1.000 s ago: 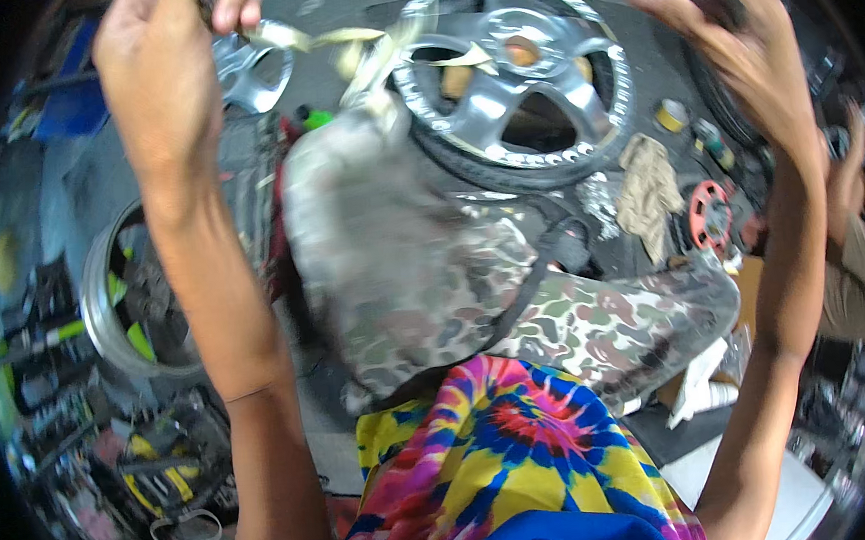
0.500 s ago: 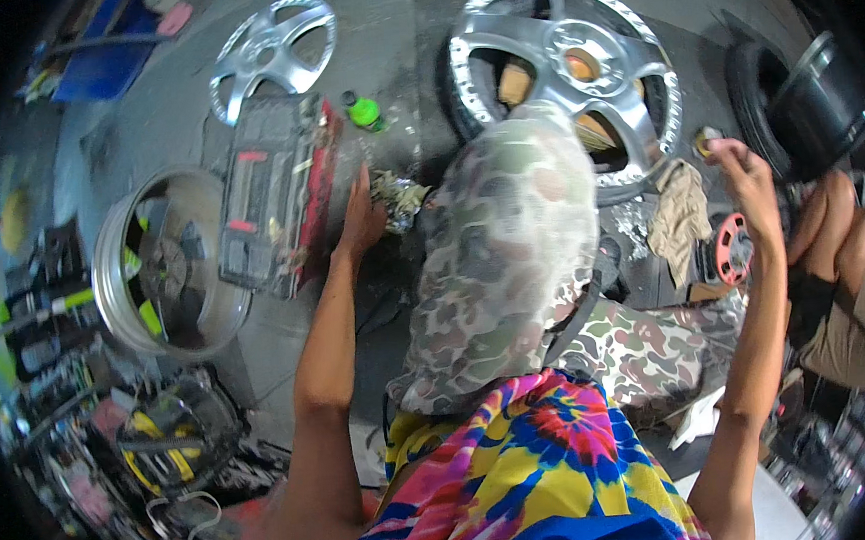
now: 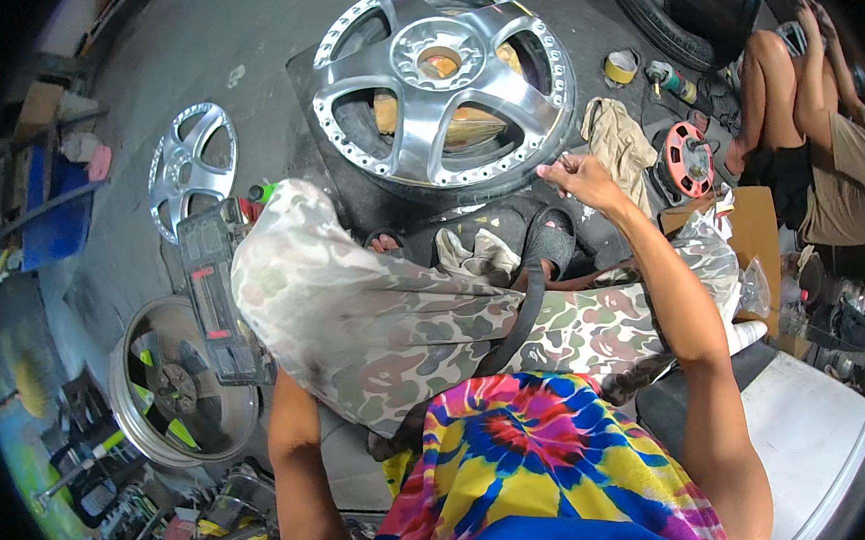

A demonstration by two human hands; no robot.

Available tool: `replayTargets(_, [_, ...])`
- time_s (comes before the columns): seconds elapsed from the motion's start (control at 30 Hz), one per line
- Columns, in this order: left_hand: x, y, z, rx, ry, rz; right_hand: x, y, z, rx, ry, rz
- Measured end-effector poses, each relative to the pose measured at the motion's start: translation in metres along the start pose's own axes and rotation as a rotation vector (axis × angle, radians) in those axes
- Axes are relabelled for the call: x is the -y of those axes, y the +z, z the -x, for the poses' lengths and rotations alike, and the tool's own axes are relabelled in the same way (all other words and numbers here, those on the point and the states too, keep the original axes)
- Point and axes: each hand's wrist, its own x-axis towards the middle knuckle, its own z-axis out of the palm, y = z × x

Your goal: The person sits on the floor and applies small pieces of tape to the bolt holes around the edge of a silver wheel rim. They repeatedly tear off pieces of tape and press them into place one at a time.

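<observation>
My right hand is over the lower right edge of a large polished five-spoke wheel face. Its thumb and fingers are pinched together; whatever they hold is too small to make out. The wheel face lies flat on a dark tire, with wooden pieces showing through its openings. My left forearm passes behind my camouflage-covered knee, which hides the left hand. By that knee stands a dark grey toolbox with red latches, and a green bottle cap peeks out beside it.
Right of the wheel lie a beige rag, a yellow tape roll, a green power tool and a red-faced reel. Another person's legs are at far right. Leftward are a smaller wheel face and a wheel barrel.
My view has turned to the right. The right hand has moved from near the tape roll to the wheel's lower edge. My left hand, earlier beside crumpled foil-like material, is now hidden behind the knee.
</observation>
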Motion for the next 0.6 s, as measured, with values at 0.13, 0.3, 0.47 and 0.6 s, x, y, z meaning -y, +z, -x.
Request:
replayTargets(0.13, [-0.013, -0.026, 0.017, -0.035, 0.037, 0.065, 0.034, 0.042, 0.011, -0.024, 0.134, -0.311])
replayTargets(0.3, [-0.056, -0.07, 0.026, -0.071, 0.147, 0.135, 0.011, 0.068, -0.009, -0.035, 0.106, -0.641])
replayTargets(0.47, [-0.09, -0.128, 0.057, -0.139, 0.269, 0.25, 0.011, 0.088, -0.018, -0.197, 0.046, -0.652])
replayTargets(0.6, [-0.127, -0.189, 0.067, -0.214, 0.414, 0.33, -0.006, 0.077, -0.037, -0.297, -0.009, -0.616])
